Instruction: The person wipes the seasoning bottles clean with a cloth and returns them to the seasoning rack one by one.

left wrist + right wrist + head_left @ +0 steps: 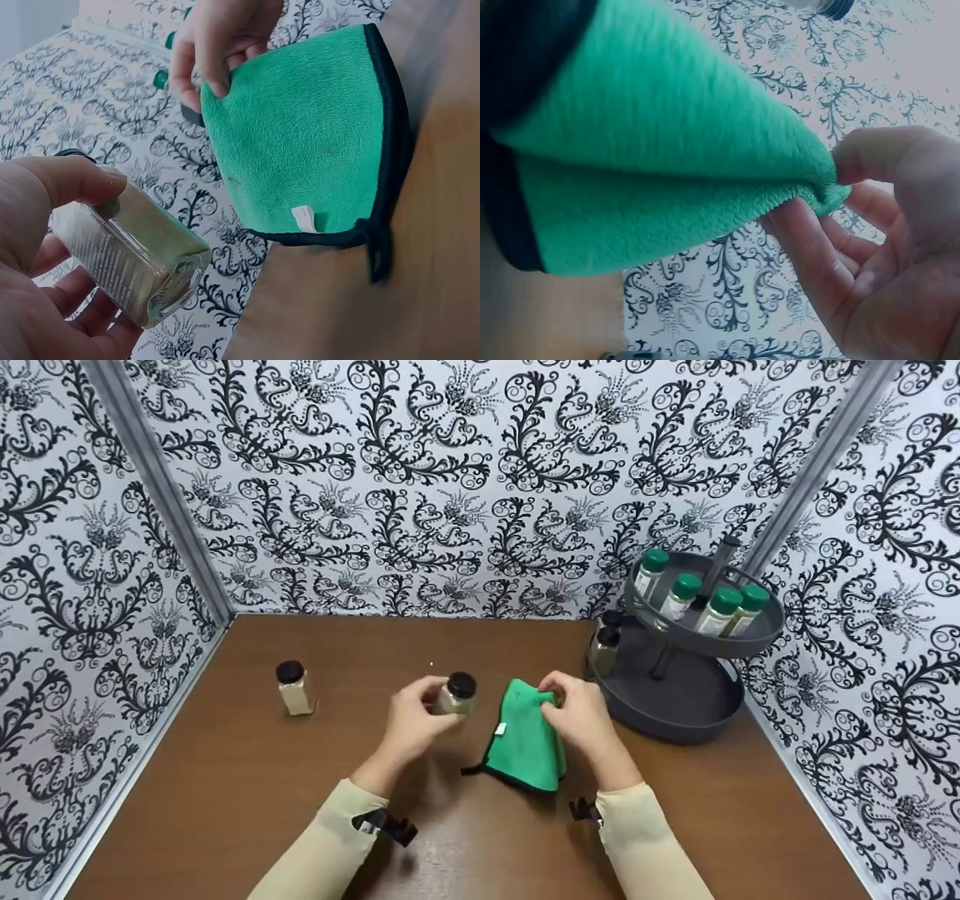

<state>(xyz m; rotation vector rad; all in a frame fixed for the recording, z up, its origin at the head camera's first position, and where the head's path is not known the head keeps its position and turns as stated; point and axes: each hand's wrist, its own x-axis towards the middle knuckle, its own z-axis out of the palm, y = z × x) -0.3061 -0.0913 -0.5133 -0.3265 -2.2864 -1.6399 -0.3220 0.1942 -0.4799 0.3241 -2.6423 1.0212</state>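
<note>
My left hand (416, 720) grips a square glass jar (135, 247) with a black lid, thumb on one side and fingers on the other. Pale contents show through its clear walls, and small print covers one face. To the right, my right hand (583, 716) pinches the top of a green cloth (525, 735) between thumb and fingers. The cloth hangs down in folds, with black edging, a black loop at a lower corner and a small white tag (304, 218). In the head view, the jar and the cloth are side by side, a small gap between them.
Another black-lidded jar (296, 690) stands on the brown table (360, 652) at the left. On the right is a dark two-tier rack (675, 727); several green-capped jars (681, 596) fill part of its upper tier, and black-lidded jars (604, 651) stand on the lower. Patterned walls enclose the table.
</note>
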